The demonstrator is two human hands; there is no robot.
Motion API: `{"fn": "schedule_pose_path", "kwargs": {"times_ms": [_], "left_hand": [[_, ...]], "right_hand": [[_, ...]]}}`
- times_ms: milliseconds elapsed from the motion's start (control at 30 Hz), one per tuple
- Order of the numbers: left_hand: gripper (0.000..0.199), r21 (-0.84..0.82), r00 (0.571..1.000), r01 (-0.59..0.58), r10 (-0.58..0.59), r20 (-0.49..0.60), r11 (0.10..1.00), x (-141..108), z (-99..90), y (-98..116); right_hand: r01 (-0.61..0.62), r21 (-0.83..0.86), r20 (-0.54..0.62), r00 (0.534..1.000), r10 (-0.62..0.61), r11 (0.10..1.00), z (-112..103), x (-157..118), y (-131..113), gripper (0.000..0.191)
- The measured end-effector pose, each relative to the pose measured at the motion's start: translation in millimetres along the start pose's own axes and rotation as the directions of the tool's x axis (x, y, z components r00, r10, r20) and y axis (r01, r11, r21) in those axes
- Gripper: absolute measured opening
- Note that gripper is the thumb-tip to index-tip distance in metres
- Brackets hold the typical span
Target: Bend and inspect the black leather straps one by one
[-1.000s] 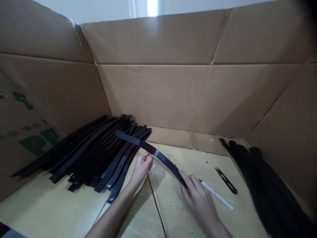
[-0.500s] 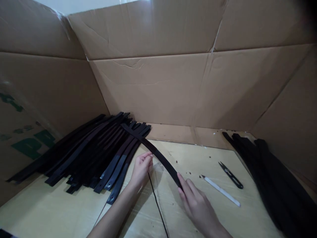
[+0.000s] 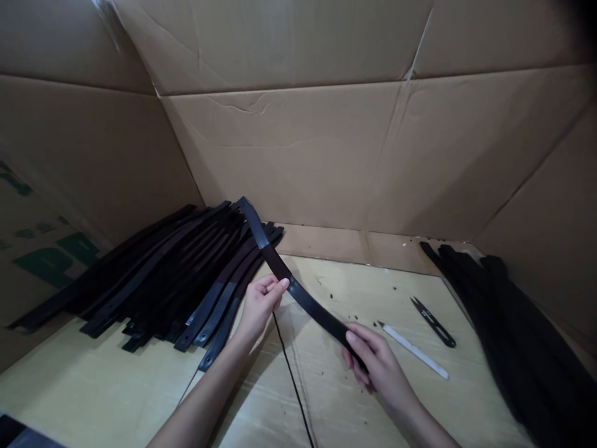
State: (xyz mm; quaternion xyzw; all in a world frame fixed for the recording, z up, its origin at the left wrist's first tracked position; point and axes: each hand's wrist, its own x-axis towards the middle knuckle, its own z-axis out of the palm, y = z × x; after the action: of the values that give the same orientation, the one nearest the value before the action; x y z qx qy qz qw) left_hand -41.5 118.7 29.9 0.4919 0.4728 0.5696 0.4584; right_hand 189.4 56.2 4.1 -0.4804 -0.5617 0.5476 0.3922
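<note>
A long black strap, glossy at both ends with a duller dark section between, stretches diagonally across my two hands. My left hand pinches its edge near the middle, thumb on top. My right hand grips the near end, thumb above and fingers underneath. The far end rises over a pile of similar black straps on the left. From beneath my left hand a thin black cord runs down toward the front; whether those fingers also hold it is hidden.
Right of my right hand lie a white-handled craft knife and black thread snips. More black strips are heaped at the far right. Tall cardboard walls enclose the table at the back and sides. Small dark scraps dot the tabletop.
The strap has been turned over, so its glossy face now shows, and its far end has lifted. My right hand has rolled with it. My left thumb now rests on the strap.
</note>
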Motion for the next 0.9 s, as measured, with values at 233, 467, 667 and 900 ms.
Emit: {"fn": "schedule_pose_path", "kwargs": {"times_ms": [233,467,667,900], "left_hand": [[0.037,0.132,0.999,-0.026,0.03,-0.033,0.991,-5,6.9,5],[0.024,0.092,0.999,-0.029,0.027,0.025,0.995,-6,7.2,7],[0.018,0.075,1.0,-0.006,0.008,-0.022,0.997,-6,7.7,1],[0.021,-0.102,0.999,0.045,-0.043,0.014,0.994,-6,8.4,-1]], "right_hand": [[0.339,-0.649,-0.044,0.877,-0.479,0.681,-13,3,6,0.034],[0.401,-0.729,0.006,0.814,-0.58,0.555,-15,3,8,0.036],[0.499,-0.702,0.052,0.748,-0.661,0.509,-12,3,12,0.037],[0.451,-0.471,-0.029,0.851,-0.524,0.758,-8,3,9,0.033]]}}
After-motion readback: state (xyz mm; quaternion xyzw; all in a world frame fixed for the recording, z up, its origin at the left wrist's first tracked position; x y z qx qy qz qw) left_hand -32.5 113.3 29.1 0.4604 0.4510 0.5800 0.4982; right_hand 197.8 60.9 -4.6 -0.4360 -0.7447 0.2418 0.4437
